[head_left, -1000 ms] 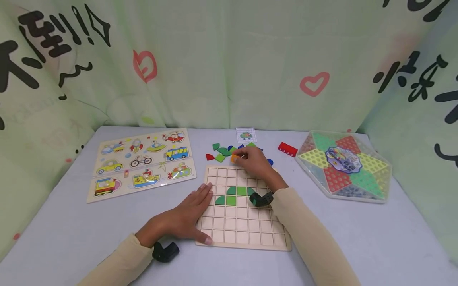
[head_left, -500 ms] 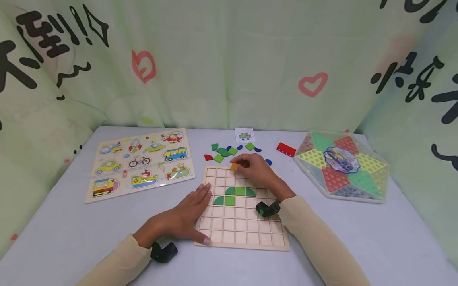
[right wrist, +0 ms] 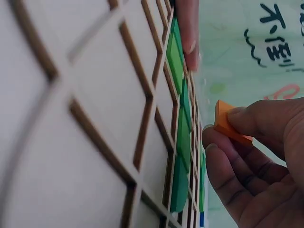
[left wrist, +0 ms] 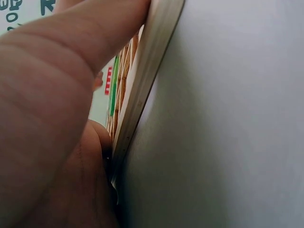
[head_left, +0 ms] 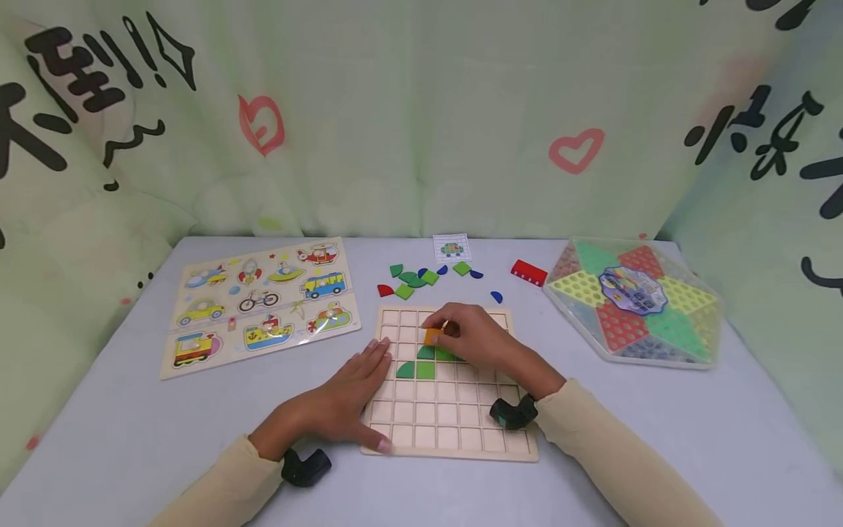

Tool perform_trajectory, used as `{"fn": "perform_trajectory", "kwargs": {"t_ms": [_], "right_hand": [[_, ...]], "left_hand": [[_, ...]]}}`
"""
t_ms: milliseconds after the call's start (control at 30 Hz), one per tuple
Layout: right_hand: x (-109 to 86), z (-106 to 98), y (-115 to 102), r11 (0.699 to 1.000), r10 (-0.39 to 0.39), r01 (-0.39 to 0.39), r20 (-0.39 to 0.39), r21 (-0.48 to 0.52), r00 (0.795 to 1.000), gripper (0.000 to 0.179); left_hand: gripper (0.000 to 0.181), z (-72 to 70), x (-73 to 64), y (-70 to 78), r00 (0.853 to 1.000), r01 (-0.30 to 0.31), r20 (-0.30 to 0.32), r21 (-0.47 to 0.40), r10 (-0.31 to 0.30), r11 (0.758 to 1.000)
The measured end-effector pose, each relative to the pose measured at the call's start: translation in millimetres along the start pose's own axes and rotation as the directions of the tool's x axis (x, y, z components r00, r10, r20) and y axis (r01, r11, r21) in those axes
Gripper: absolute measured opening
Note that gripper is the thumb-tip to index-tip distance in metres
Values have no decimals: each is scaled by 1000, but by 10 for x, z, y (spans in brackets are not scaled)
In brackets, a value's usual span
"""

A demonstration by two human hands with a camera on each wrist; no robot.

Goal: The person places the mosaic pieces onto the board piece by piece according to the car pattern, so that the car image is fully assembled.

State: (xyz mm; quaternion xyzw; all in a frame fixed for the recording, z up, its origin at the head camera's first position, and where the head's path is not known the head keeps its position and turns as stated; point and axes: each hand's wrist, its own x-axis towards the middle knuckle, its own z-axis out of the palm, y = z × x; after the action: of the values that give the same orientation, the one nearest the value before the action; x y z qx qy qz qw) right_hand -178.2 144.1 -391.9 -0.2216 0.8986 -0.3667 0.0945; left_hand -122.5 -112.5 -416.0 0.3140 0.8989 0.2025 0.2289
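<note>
My right hand (head_left: 477, 338) pinches an orange square tile (right wrist: 230, 122) between thumb and fingers, just over the upper rows of a wooden grid board (head_left: 436, 437). Green tiles sit in the board's cells: a green square (head_left: 425, 370), a rounded dark green piece (head_left: 405, 369) beside it, and more in the row above, partly covered by the right hand. Along the board's left edge lies my left hand (head_left: 345, 399), fingers straight and spread, thumb at the near left corner. The left wrist view shows that thumb (left wrist: 71, 38) on the board's rim (left wrist: 147, 71).
Beyond the board lie several loose tiles, among them a red piece (head_left: 385, 290) and a blue half-round (head_left: 497, 296). A small pattern card (head_left: 451, 248) is behind them. A vehicle puzzle board (head_left: 260, 300) stands left; a red block (head_left: 529, 273) and hexagonal game box (head_left: 635, 304) are right.
My right hand has drawn back from the loose tiles toward me, bringing the orange square tile over the board's upper rows. The left hand stays on the board's edge.
</note>
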Motion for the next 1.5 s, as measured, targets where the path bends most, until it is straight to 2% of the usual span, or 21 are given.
{"fn": "perform_trajectory", "kwargs": {"t_ms": [233,433,633,767,900,1067,1333,1500], "right_hand": [[-165,29,-70,997,-79,79,44,4,996,21],[-251,-1,-70,998,-56,57,47,-2,997,21],[-320,-32,-53,998,-60,58,83,27,995,18],[-347,-37,-35,999,-52,52,95,2,994,19],[-362,-20,-30,1000,-26,27,81,-9,996,24],[-382,27,-45,1000,27,-28,46,14,999,18],[-389,75,-38,1000,14,-14,-12,-21,1000,16],[-387,96,-48,998,50,-51,-28,-37,998,15]], "left_hand": [[126,13,-16,-3,1000,-4,-10,-9,3,1000],[127,7,-10,9,1000,-2,-4,1,2,1000],[126,7,-9,6,1000,5,-6,-1,-5,1000],[126,10,-7,9,1000,6,-7,-1,-6,1000],[127,15,-6,11,1000,7,-7,2,-7,1000],[127,21,-6,10,1000,4,-9,3,-4,1000],[127,18,-6,10,1000,-2,-10,-1,2,1000],[127,22,-2,9,1000,0,-10,-4,0,1000]]}}
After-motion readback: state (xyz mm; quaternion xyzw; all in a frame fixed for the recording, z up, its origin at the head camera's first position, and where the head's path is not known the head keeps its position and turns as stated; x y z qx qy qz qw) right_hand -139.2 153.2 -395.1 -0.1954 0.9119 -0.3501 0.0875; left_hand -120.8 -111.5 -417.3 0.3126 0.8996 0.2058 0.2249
